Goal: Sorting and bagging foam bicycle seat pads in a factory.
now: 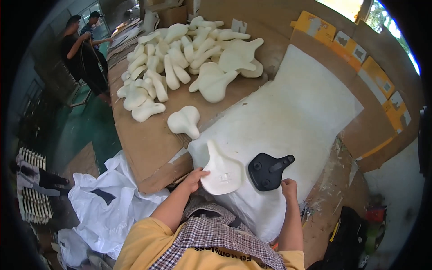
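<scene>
My left hand (195, 179) grips the wide end of a cream foam saddle pad (219, 175), thumb on its face. The pad's underside faces up, showing a small moulded patch, and its narrow nose points away from me. Just right of it is a black saddle base (268, 171) with round bosses and a raised ridge along its nose, which points to the far right. My right hand (289, 187) is closed at the base's right edge, fingertips pinching it. Both pieces are over a white padded sheet (274, 117).
A heap of cream foam saddle pads (180, 54) covers the cardboard-topped table (144, 157) at the far left. One loose pad (184, 121) lies nearer. White plastic sheeting (105, 207) is bunched at lower left. Yellow-orange boxes (315, 27) line the right wall. Two people (78, 49) stand at far left.
</scene>
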`<state>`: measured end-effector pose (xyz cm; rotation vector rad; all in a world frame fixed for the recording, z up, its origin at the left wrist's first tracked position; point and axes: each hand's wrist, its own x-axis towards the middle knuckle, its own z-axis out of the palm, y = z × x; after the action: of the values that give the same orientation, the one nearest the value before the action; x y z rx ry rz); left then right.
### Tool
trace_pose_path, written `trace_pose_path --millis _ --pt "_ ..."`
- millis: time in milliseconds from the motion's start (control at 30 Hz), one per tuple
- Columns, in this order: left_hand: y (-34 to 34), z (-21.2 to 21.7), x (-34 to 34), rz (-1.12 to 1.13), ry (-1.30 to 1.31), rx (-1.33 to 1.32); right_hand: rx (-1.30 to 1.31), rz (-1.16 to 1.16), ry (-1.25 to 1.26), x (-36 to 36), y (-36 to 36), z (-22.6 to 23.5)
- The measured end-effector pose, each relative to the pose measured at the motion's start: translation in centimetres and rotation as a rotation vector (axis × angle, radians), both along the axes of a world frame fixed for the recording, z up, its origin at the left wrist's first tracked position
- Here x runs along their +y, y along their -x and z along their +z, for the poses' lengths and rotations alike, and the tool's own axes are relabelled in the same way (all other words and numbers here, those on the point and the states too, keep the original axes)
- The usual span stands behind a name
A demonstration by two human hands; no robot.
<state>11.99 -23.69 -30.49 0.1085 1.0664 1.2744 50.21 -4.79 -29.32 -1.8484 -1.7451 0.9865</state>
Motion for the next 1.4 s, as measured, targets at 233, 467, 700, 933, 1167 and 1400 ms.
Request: trace_pose_path --millis 233,467,700,933,1167,1400 --pt "-2.0 2.2 -2.2 0.096 0.022 0.072 0.293 -0.08 0.31 -1.8 4.1 2.8" --pt "-0.6 9.2 -1.7 0.106 -0.152 0.181 0.558 -0.075 -0.122 -2.6 3.9 4.8" --pt "-1.7 16.1 -0.3 0.086 -0.268 0.213 0.657 0.272 -0.199 -5.4 9.6 20.2" --pt "-4.0 19.5 1.0 0.059 -0.37 0.22 0.448 0.43 -0.479 -5.7 10.8 20.1" --pt "-4.4 19.5 1.7 0.066 -0.392 0.229 0.494 0.361 -0.284 -7.0 11.7 19.9" --pt "-4.4 20.6 2.0 0.073 -0.445 0.191 0.062 0.445 -0.553 -6.6 12.5 21.1"
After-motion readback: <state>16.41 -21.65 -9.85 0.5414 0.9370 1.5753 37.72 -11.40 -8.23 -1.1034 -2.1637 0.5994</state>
